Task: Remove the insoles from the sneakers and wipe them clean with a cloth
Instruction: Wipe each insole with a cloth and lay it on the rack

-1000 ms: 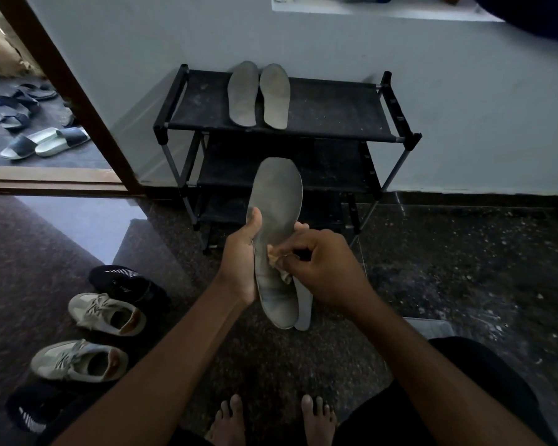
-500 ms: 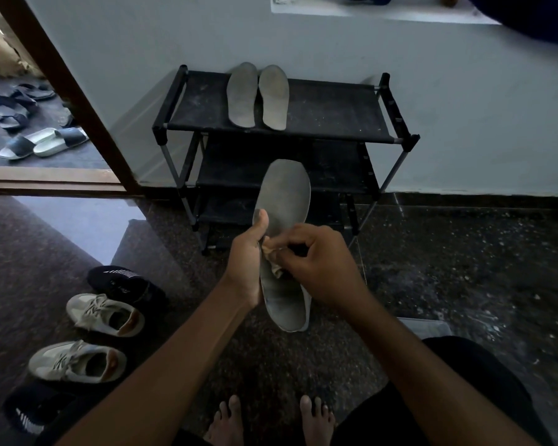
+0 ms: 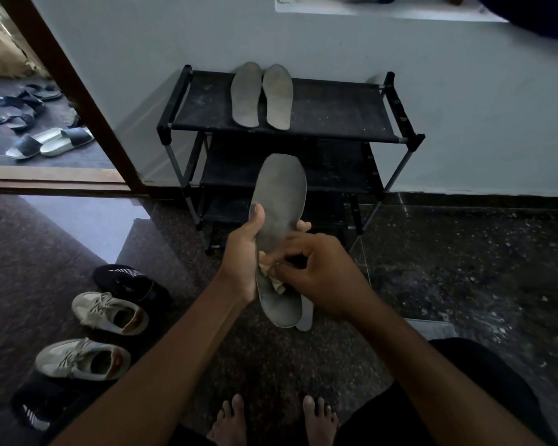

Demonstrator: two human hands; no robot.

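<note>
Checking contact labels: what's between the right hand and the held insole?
Head view: a small tan cloth, pinched by the right hand and held against the insole, which the left hand grips.

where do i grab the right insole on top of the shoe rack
Pinch the right insole at its near end, coming from the front of the shoe rack. It lies flat, that end nearly at the shelf's front edge, and the left insole lies close beside it.
</note>
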